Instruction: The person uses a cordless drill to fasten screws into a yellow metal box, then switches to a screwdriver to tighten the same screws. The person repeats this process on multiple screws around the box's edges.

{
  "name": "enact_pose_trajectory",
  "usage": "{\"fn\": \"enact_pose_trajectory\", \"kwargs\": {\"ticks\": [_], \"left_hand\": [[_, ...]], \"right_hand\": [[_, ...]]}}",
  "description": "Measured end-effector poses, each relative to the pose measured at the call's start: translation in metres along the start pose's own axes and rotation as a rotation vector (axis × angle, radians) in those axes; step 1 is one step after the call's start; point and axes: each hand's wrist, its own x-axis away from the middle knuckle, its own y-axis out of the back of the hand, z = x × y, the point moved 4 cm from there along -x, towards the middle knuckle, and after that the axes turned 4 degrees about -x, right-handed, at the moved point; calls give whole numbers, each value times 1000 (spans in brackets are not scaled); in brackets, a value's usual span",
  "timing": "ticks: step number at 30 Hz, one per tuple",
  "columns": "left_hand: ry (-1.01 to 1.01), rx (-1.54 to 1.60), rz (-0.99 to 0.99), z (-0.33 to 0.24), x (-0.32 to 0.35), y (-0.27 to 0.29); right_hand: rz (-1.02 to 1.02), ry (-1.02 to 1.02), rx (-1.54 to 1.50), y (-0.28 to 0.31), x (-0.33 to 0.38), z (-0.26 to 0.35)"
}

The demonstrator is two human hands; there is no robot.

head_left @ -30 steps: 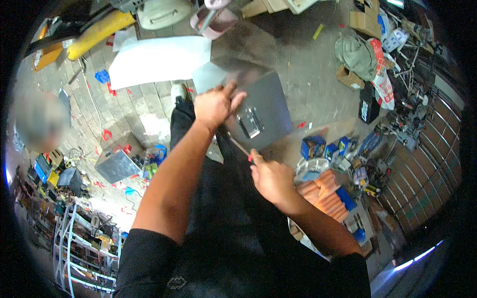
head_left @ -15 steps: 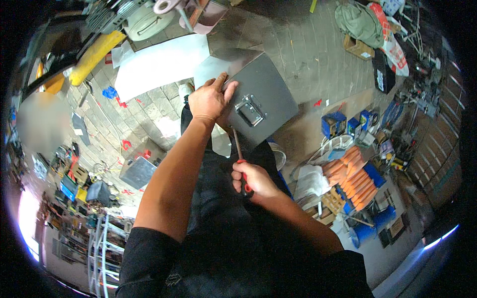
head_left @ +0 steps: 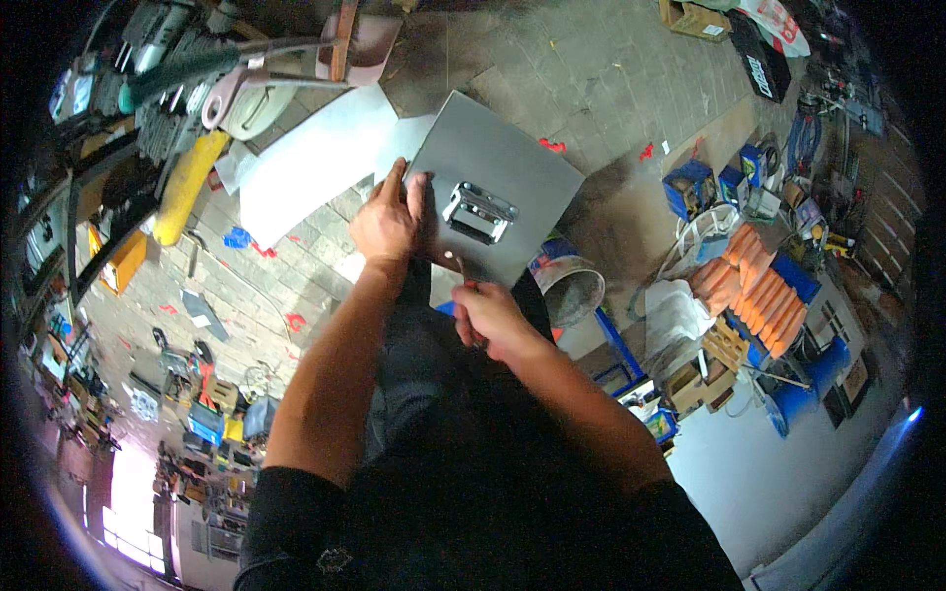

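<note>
A grey metal box (head_left: 527, 167) with a chrome pull handle (head_left: 481, 213) on its face is in front of me, tilted. My left hand (head_left: 384, 225) grips its left edge, thumb on the handle side and fingers stretched along the edge. Below the lower edge, my right hand (head_left: 496, 320) is closed around a screwdriver, whose thin shaft (head_left: 459, 262) points up toward the box's lower left corner. The screwdriver's handle is mostly hidden by the fingers, and whether the tip touches the metal I cannot tell.
A white sheet (head_left: 315, 163) lies on the paved floor, far left, near a yellow roll (head_left: 187, 187). Right of my legs stand a bucket (head_left: 574, 289) and a stack of orange pieces (head_left: 754, 295). Blue bins (head_left: 690, 187) and a black box (head_left: 759, 64) are farther right.
The box has turned, its handle face now more toward me. My right hand has moved up closer to its lower edge with the screwdriver. My left hand has shifted slightly left and down.
</note>
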Motion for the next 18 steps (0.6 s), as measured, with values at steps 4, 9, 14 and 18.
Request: {"fn": "enact_pose_trajectory", "kwargs": {"ticks": [4, 9, 14, 18], "left_hand": [[1, -20, 18, 9, 12, -4], [-21, -20, 1, 3, 16, 1], [-18, -17, -4, 14, 8, 2], [-4, -6, 28, 13, 26, 3]], "right_hand": [[121, 78, 153, 8, 31, -8], [94, -102, 16, 10, 19, -7], [104, -45, 116, 0, 50, -8], [48, -147, 191, -2, 27, -7]]}}
